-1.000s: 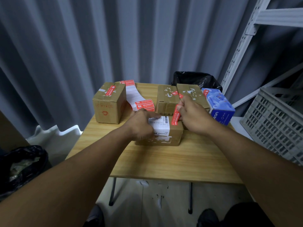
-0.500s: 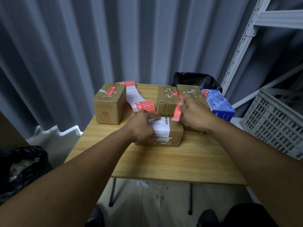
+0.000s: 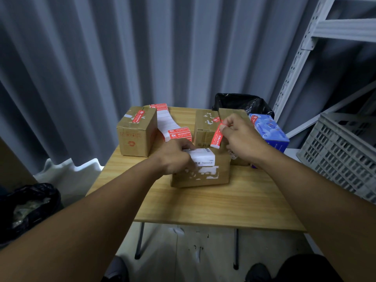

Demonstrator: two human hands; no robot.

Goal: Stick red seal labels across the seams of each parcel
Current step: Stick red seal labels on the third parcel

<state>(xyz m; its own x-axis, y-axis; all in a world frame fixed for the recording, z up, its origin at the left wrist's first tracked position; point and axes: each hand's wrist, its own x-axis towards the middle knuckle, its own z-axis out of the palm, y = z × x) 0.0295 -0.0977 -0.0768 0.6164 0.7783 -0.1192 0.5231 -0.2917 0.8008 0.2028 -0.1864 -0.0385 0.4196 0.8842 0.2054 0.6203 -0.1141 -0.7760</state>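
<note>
A small cardboard parcel [image 3: 203,176] with a white shipping label sits mid-table. My left hand [image 3: 175,157] rests on its top left, fingers curled over the edge, holding it down. My right hand [image 3: 240,137] pinches a red seal label [image 3: 217,136] by its top end; the label hangs above the parcel's far right corner. A strip of red labels on white backing [image 3: 173,129] trails across the table behind. A brown box [image 3: 136,133] at the left bears a red seal, and so does another parcel [image 3: 205,125] behind.
A blue box [image 3: 270,131] stands at the table's right rear. A black bin bag [image 3: 240,102] is behind the wooden table [image 3: 203,204], another bag [image 3: 26,206] at floor left. A grey plastic crate [image 3: 341,157] and metal shelving [image 3: 301,51] are to the right.
My right hand has lifted the red label up off the parcel's right side and now holds it hanging free above it. My left hand stays on the parcel.
</note>
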